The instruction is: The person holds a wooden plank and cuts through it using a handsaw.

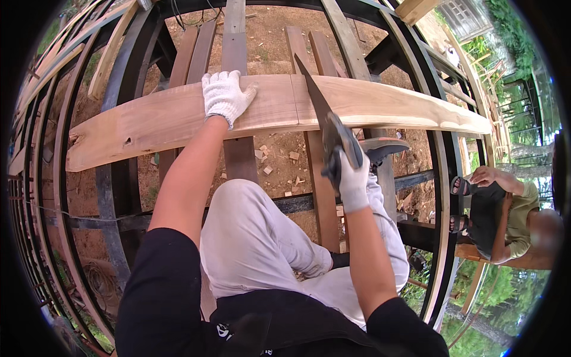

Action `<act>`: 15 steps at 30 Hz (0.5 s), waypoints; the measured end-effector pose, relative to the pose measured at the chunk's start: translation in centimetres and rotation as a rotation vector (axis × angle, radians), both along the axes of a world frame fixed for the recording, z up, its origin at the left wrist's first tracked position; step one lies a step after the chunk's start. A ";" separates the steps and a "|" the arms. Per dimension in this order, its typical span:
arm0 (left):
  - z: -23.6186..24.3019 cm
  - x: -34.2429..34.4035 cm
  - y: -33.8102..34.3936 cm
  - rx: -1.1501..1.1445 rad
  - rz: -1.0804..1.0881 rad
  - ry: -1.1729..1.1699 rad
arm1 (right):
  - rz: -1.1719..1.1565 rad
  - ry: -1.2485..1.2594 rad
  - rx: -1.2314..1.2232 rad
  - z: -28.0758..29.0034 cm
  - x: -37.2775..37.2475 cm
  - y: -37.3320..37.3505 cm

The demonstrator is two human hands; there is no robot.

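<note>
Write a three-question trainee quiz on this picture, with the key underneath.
1. Which tool does the right grip hold?

2. True or false: the left grip rests on the plank.

3. As seen in the picture, where does the thin dark line across the plank lie?
A. To the left of the blade
B. To the right of the blade
C. At the plank's far left end

Key:
1. A handsaw.
2. True.
3. A.
</note>
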State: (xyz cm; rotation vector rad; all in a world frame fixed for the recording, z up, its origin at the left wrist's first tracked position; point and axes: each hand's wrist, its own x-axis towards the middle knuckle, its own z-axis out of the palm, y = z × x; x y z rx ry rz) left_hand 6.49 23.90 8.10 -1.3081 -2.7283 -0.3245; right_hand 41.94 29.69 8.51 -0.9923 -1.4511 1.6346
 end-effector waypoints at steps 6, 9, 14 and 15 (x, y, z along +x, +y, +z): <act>0.3 0.9 0.8 0.023 0.035 0.031 | -0.062 -0.057 0.080 4.6 11.4 -11.6; 0.6 1.5 1.1 -0.027 0.058 -0.013 | -0.065 -0.017 0.019 2.1 6.0 -6.1; -0.1 2.6 3.0 0.004 0.013 0.022 | -0.171 -0.262 0.324 -3.4 -2.3 6.9; -0.2 2.1 2.6 0.008 0.013 0.031 | -0.194 -0.313 0.345 -3.2 -2.5 5.9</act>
